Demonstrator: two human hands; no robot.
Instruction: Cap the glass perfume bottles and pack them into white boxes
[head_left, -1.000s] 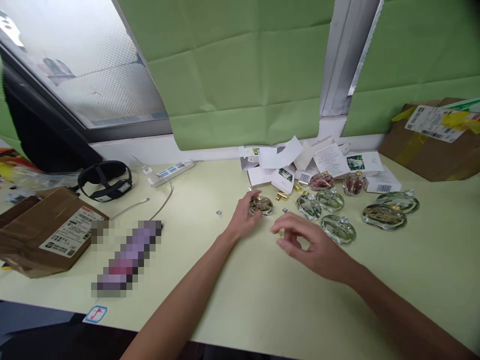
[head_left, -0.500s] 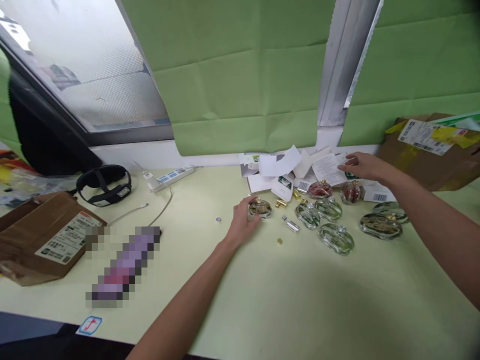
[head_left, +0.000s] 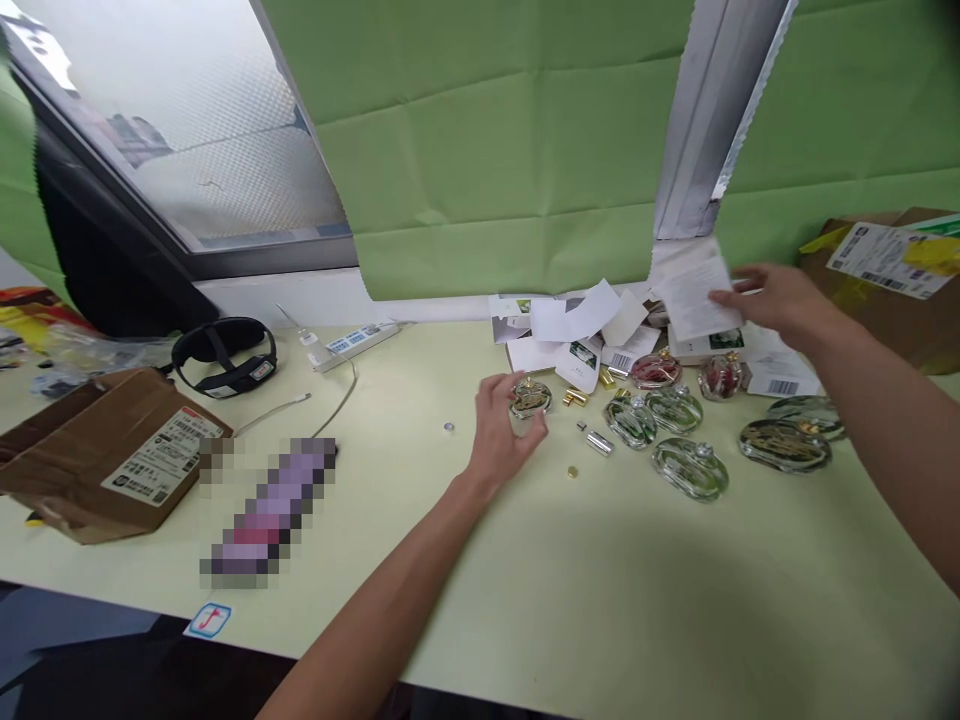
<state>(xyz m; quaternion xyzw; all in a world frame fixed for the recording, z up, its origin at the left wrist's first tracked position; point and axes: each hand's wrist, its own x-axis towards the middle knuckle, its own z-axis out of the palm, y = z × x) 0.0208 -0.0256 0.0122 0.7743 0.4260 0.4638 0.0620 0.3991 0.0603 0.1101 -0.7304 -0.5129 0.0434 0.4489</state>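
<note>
My right hand (head_left: 780, 305) is closed on a printed paper leaflet (head_left: 699, 290), raised above the paper pile at the back. My left hand (head_left: 506, 425) has its thumb and fingers apart beside a small glass bottle (head_left: 530, 400) with a dark gold pattern; whether a fingertip touches it, I cannot tell. Two red-tinted bottles (head_left: 655, 371) and several clear green-looking bottles (head_left: 690, 468) stand to the right. A dark patterned bottle (head_left: 784, 446) is below my right forearm. Gold caps (head_left: 576, 397), a silver tube (head_left: 599, 443) and a gold disc (head_left: 572, 472) lie between.
Loose papers and cards (head_left: 551, 320) lie along the wall. Cardboard boxes sit at the right (head_left: 885, 310) and left (head_left: 112, 470). A black head strap (head_left: 225, 360), a power strip (head_left: 364, 340) with cable and a blurred-out phone-like object (head_left: 274, 510) are on the left.
My right hand has taken hold of the leaflet and lifted it from the pile. My left hand's fingers have spread away from the small bottle. The view has shifted slightly.
</note>
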